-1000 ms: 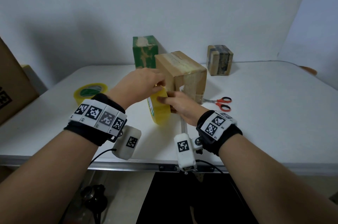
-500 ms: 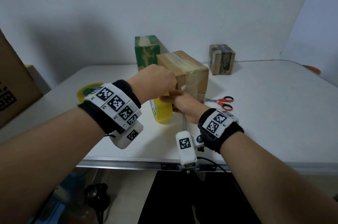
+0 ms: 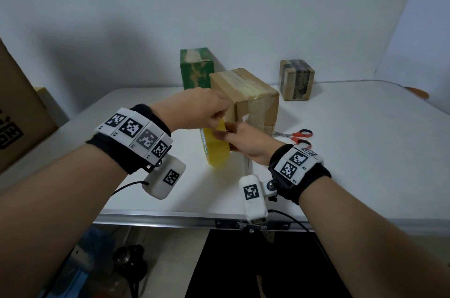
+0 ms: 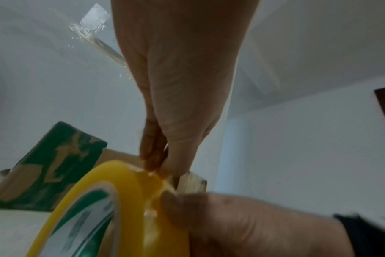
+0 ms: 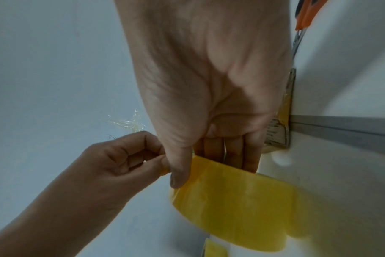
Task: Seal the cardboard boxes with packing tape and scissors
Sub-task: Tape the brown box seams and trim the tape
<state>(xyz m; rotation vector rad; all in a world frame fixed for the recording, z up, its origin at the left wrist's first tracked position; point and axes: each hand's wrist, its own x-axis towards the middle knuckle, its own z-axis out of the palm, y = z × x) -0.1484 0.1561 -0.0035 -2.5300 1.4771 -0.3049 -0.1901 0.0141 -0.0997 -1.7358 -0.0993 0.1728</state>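
Head view: yellow roll of packing tape [image 3: 215, 146] stands on edge on the white folding table [image 3: 365, 151], just in front of the brown cardboard box [image 3: 246, 98] with tape already across its top. Right hand [image 3: 246, 142] clamps the roll, thumb on the outer face, fingers through the core. Left hand [image 3: 197, 110] comes in from above, thumb and forefinger pinched together at the roll's top edge; it seems to have the loose tape end, though the end itself is too small to make out.

Right wrist view: left hand's fingertips [image 5: 163, 165] meet right beside the right thumb on the tape roll [image 5: 242, 194].

Judgement: step in hand is freeing the tape end. To do it well, keep the roll braced, lift the full width of the end, pull straight so it does not split.

Red-handled scissors [image 3: 298, 135] lie on the table right of the box. A green carton [image 3: 197, 71] and a small taped cube box [image 3: 295, 79] stand behind.
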